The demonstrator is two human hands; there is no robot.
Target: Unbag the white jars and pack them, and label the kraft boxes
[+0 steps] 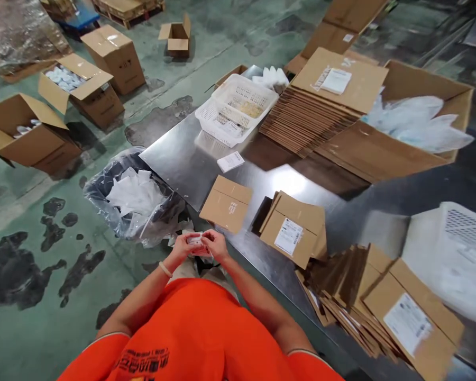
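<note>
Close in front of my body, my left hand [182,247] and my right hand [216,244] both grip a small white piece with reddish print [200,248]. Fingers of both hands are closed on its edges, and they cover part of it, so I cannot tell if it is a label stack or a packet. Just beyond my right hand a folded flat carton [227,203] lies on the metal table's near edge. Left of my hands stands a bin lined with a clear bag [103,185], filled with white paper scraps [137,196].
Flat cartons with white labels [297,227] lie on the metal table [174,153], with more in a fanned pile [404,317] at right. Farther back are a label stack [230,161], white baskets [222,132] and a large carton of plastic bags [420,121]. Open boxes [79,90] stand on the floor.
</note>
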